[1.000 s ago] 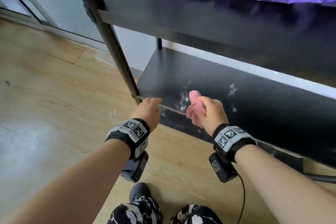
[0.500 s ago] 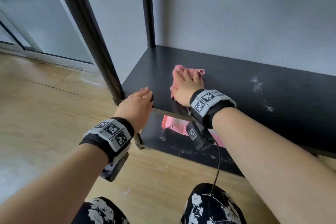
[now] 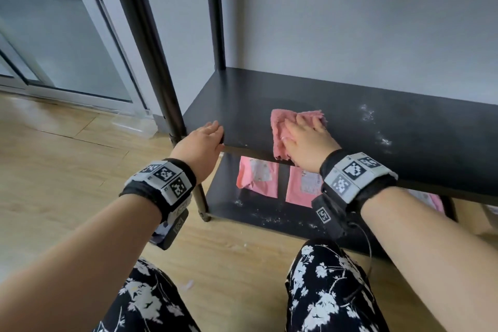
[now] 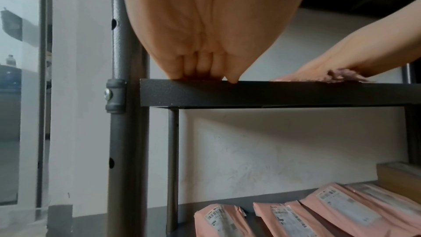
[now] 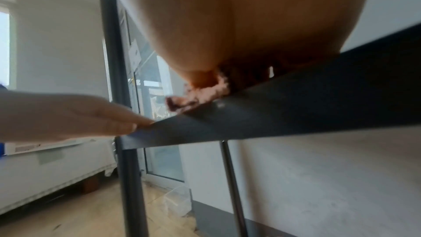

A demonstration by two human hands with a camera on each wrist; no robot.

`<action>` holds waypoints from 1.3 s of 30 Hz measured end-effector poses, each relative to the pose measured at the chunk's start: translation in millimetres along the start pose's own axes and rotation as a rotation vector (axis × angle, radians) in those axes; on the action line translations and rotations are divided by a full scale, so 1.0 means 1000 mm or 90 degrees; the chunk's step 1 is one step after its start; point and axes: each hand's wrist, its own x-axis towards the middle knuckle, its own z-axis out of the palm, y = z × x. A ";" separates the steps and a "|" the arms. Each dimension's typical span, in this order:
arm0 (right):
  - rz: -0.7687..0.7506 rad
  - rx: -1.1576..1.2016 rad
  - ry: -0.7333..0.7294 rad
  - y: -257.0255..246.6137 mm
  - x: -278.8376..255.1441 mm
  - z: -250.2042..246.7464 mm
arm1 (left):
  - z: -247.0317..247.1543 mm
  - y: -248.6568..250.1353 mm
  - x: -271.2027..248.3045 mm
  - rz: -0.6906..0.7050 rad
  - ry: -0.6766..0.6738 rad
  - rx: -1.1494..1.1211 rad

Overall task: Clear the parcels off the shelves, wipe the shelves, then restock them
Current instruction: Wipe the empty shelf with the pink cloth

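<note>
A black metal shelf runs across in front of me, with white dust on its right part. My right hand lies flat on a pink cloth and presses it onto the shelf near the front edge. The right wrist view shows the cloth bunched under that hand. My left hand rests with straight fingers on the shelf's front left corner, beside the post. In the left wrist view its fingers lie on the shelf. Pink parcels lie on the bottom shelf.
More dust sits further right on the shelf. Several pink parcels and a cardboard box fill the bottom shelf. A glass sliding door stands to the left. The floor is wood. My knees are just below the shelf.
My right hand went from holding the bunched cloth at the shelf's front edge to pressing it flat on the shelf, then slid it slightly right. The left hand stayed at the corner.
</note>
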 end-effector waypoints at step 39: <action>-0.174 -0.051 -0.113 -0.135 0.037 -0.043 | -0.046 -0.054 -0.001 -0.288 0.140 -0.131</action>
